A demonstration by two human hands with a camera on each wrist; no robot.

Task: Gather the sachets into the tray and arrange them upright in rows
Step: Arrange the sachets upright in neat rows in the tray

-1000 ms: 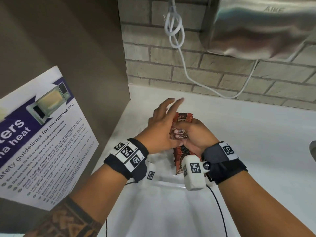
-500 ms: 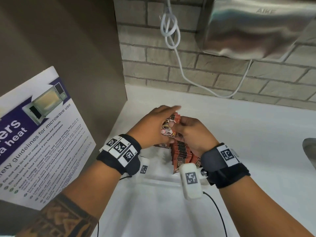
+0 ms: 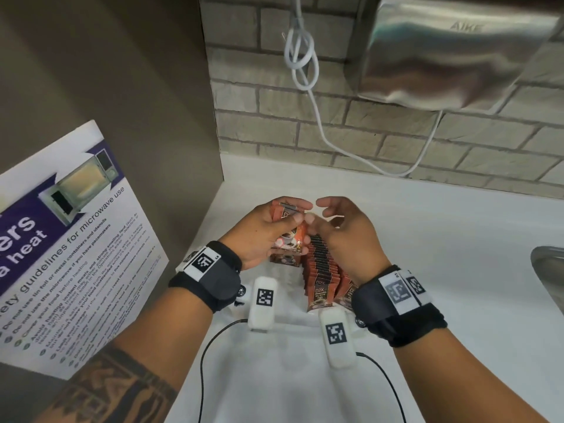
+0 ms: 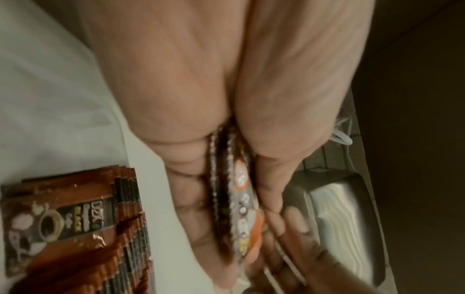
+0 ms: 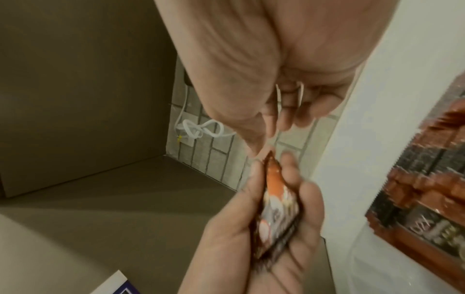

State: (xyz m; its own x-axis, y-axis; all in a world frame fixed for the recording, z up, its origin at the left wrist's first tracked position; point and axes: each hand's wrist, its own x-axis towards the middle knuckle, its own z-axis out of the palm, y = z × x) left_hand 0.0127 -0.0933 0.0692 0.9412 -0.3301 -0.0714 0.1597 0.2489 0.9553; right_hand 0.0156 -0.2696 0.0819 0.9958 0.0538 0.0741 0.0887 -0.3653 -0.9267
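Note:
My left hand [image 3: 290, 215] grips a small bundle of orange-brown coffee sachets [image 3: 288, 236] above the left part of the clear tray [image 3: 293, 322]. The left wrist view shows the bundle [image 4: 239, 208] edge-on between thumb and fingers. My right hand [image 3: 323, 212] hovers just right of it with loosely curled fingers, holding nothing. In the right wrist view its thumb tip [image 5: 255, 151] is close to the bundle's top corner [image 5: 270, 159]. A long row of upright sachets [image 3: 320, 270] stands in the tray under my right palm, also seen as the row [image 4: 75, 218].
The tray sits on a white counter [image 3: 427, 270] in a corner. A brown cabinet side [image 3: 122, 87] with a microwave poster [image 3: 61, 239] is at the left. A steel sink edge [image 3: 549, 270] lies right. A hand dryer [image 3: 457, 50] and white cable [image 3: 302, 56] hang on the brick wall.
My right hand let go of the sachet bundle and moved slightly right. My left hand, earlier laid over it with straight fingers, now curls round it and holds it alone.

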